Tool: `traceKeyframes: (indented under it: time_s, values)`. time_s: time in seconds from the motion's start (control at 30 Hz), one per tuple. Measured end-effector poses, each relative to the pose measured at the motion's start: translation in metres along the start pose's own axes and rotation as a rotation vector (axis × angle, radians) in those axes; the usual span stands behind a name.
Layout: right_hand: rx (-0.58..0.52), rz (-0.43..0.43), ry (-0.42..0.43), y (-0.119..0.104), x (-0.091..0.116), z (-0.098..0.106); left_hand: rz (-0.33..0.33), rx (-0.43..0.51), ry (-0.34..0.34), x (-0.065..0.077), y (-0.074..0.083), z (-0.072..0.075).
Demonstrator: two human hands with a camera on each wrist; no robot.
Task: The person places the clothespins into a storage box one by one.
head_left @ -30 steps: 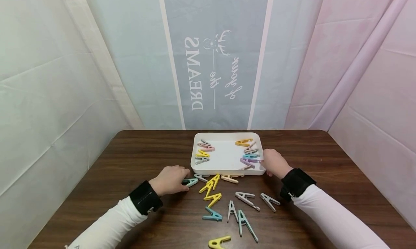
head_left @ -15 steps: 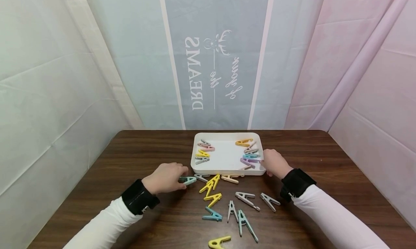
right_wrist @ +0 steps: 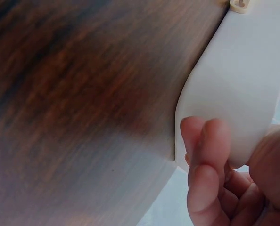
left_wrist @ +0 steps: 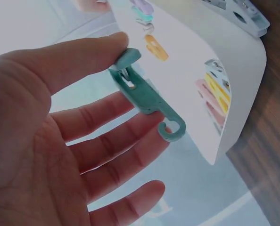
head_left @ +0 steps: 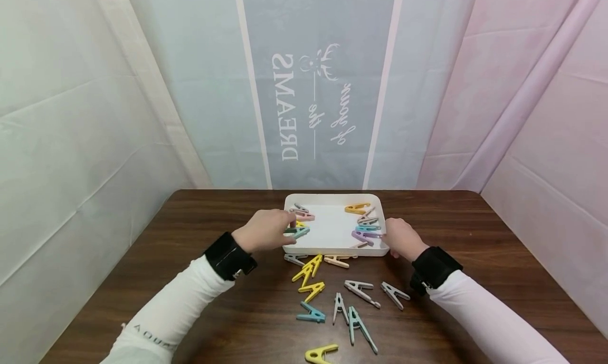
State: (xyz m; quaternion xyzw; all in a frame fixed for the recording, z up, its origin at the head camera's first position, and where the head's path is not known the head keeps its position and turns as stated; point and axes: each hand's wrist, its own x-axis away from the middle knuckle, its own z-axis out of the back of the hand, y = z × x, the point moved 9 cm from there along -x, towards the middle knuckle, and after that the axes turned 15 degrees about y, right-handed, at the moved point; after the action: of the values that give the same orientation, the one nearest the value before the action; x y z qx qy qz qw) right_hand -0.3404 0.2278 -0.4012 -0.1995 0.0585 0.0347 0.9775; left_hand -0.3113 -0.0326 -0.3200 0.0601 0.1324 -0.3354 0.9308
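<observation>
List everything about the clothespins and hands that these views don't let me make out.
Head view: yellow clothespin in the tray, partly hidden by the left hand.
Head view: nearest yellow clothespin, cut off by the bottom edge.
Right wrist view: beige clothespin, cut off by the top edge.
Right wrist view: right hand, cut off by the right and bottom edges.

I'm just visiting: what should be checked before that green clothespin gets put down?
1. Clothespin held: ok. The left hand pinches the green clothespin.
2. Tray steadied: ok. The right hand holds the right end of the white tray.
3. Apart from the yellow clothespin in the tray: ok. The left wrist view shows a gap.
4. Height above the tray floor: cannot tell.
5. Every clothespin off the table: not ok. The blue clothespin and others lie there.
</observation>
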Motion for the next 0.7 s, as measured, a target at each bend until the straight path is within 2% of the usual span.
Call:
traceKeyframes:
  time_s: [0.17,0.33,0.57,0.7]
  values:
    - [0.001,-0.002,-0.001,-0.001,0.001,0.0,0.007,-0.003,-0.051,-0.021,-0.001,-0.019]
    - [0.005,0.005,0.002,-0.002,0.001,0.001,0.037,0.005,-0.119,-0.032,-0.003,-0.041]
    - [0.015,0.007,-0.008,-0.003,0.001,0.002,0.012,-0.045,-0.217,-0.034,0.0,-0.065]
    - [0.019,0.004,-0.01,-0.002,0.001,0.002,-0.019,-0.028,-0.209,-0.031,0.003,-0.067]
